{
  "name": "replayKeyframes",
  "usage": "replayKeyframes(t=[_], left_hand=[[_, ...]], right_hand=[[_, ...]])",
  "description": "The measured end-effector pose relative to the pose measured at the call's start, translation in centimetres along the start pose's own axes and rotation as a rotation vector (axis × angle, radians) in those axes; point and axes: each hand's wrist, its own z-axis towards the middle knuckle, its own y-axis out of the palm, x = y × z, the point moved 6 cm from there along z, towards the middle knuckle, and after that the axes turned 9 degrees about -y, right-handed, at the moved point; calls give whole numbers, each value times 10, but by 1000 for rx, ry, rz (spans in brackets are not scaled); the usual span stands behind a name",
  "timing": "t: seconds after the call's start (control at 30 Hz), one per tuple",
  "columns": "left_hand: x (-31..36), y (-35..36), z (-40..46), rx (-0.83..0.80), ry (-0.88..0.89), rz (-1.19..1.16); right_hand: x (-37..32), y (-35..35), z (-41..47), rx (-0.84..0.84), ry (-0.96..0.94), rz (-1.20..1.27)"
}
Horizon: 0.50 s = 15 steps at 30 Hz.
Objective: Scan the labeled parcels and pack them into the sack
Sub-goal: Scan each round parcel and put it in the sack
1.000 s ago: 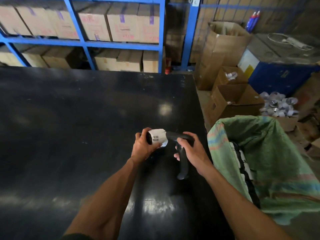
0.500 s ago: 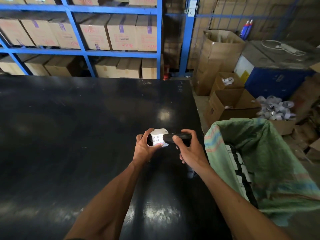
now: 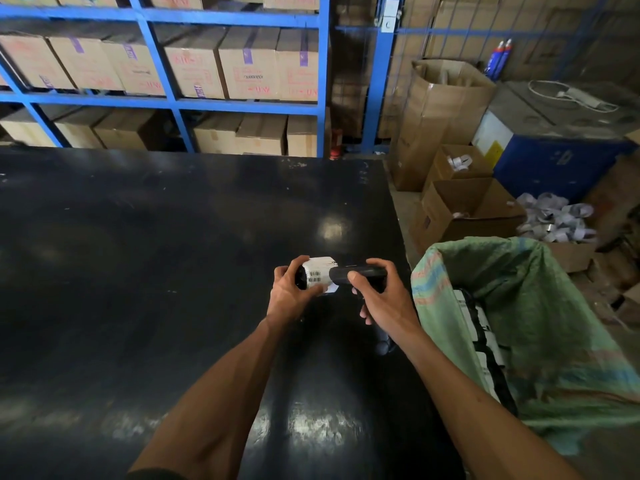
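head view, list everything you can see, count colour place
parcel: one, dark with white barcode label, in left hand
scanner: one, black, in right hand, nose at the label
sack: one, green woven, open, right of table, packed parcels inside
table: one, black, centre
shelving: blue, behind table, many brown cartons
open cartons: several, brown, floor at right
paper scraps: a pile, white, behind sack
left hand: one, gripping parcel
right hand: one, gripping scanner

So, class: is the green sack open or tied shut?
Open. The green sack gapes at its mouth, its rim spread wide, with black-and-white packed parcels visible inside.
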Motion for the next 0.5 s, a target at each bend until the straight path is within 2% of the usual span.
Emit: replayKeyframes(t=[0.2, 0.4, 0.5], left_hand=[[-6, 1, -2, 2, -22, -6], [-17, 0, -7, -17, -29, -2], [-24, 0, -11, -19, -33, 0]], right_hand=[[33, -8, 3, -34, 102, -99], [86, -21, -11, -50, 264, -503], [109, -25, -23, -77, 336, -619]])
